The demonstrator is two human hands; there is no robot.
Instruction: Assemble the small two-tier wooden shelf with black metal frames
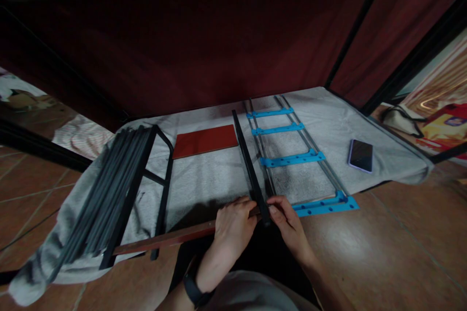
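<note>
My left hand grips the right end of a long reddish-brown bar that runs left along the near edge of a grey cloth. Right beside it, my right hand pinches the near end of a black bar that points away from me. The two bar ends meet between my hands. A dark watch sits on my left wrist.
A ladder-like frame of two metal rods with blue crosspieces lies right of the black bar. A red panel, a bundle of dark rods on a black frame and a phone lie on the cloth. Dark red fabric walls stand behind.
</note>
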